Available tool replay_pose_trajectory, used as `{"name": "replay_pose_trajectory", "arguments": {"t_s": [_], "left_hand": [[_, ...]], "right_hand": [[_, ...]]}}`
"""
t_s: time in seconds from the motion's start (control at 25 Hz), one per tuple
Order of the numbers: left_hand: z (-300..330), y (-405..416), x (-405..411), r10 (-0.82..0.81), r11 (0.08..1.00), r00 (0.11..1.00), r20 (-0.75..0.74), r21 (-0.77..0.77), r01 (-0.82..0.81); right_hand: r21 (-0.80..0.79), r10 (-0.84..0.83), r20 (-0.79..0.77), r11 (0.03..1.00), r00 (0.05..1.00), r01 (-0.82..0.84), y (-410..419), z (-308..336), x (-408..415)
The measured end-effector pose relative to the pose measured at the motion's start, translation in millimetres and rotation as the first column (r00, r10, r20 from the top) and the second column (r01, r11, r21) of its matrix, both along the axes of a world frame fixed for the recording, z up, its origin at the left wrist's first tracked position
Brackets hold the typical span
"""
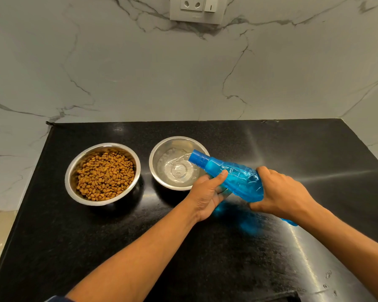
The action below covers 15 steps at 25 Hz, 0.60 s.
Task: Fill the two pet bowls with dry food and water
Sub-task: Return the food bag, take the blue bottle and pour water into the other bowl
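Both hands share one grip on a blue translucent bottle (234,177): the left hand (207,192) cups it from below near the shoulder, thumb pressed across the top of the plastic and fingers curled underneath, while the right hand (279,192) wraps closed around the thicker rear part, hiding most of the base. The bottle lies tilted well over, its open neck pointing left and slightly down, just past the near right rim of the right-hand steel bowl (162,153). A thin stream of water (179,159) runs from the mouth into that bowl, where a shallow, rippled pool covers the bottom. The neck overhangs the bowl's rim and blocks part of it from view; whether it touches the rim cannot be told. Just beside this bowl, to its left and not touching it, stands a second steel bowl (74,171) heaped with brown dry food (106,174) nearly to the brim. Both bowls rest on a black speckled worktop (96,236), which carries a blue tint of light under the bottle and bright glare streaks on its right side. Nothing lies between the two bowls or in front of them except the person's bare forearms reaching in from the lower edge. Behind the worktop rises a white marble-veined wall (140,73) with a socket and switch plate (198,8) high up at the top centre.
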<state>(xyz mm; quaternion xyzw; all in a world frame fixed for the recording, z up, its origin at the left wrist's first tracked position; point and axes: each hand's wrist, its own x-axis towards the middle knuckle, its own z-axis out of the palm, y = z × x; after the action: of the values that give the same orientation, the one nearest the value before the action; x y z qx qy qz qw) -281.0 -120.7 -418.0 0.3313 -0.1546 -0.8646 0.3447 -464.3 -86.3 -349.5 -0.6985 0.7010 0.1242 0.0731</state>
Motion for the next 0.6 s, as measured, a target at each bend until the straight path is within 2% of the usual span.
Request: {"name": "replay_pose_trajectory", "arguments": {"t_s": [0.6], "left_hand": [[2.3, 0.7, 1.4, -0.006, 1.000, 1.000, 0.002, -0.003, 0.006]], "right_hand": [[0.007, 0.007, 0.022, 1.000, 1.000, -0.007, 2.4, 2.6, -0.3]]}}
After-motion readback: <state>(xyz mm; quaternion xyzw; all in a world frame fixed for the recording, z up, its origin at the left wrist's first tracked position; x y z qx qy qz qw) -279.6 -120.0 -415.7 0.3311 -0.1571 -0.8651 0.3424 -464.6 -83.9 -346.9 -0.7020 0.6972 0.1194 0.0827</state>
